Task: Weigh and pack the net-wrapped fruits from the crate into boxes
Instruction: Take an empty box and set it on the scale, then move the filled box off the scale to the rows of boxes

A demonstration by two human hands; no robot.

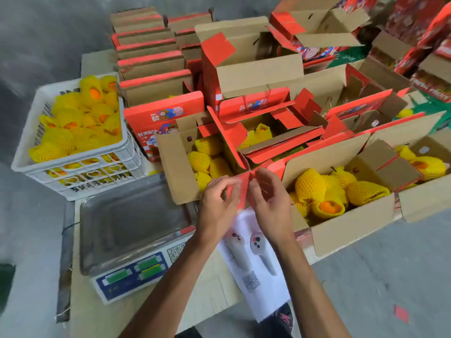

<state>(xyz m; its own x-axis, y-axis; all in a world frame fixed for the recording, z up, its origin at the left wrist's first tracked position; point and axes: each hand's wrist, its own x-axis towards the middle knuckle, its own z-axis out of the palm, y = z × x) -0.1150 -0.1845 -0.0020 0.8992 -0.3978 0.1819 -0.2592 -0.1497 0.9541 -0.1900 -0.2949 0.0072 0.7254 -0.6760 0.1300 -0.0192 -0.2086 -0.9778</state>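
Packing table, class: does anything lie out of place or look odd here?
One net-wrapped fruit in the near box shows bare orange skin, its yellow net slipped open. A red scrap lies on the floor. The scale pan holds nothing.

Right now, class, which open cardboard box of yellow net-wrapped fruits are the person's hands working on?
The open box just right of the white plastic crate: both hands pinch its red front flap. The other filled boxes go untouched.

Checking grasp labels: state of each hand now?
Left hand: pinching the red box flap.
Right hand: fingers curled on the same flap.
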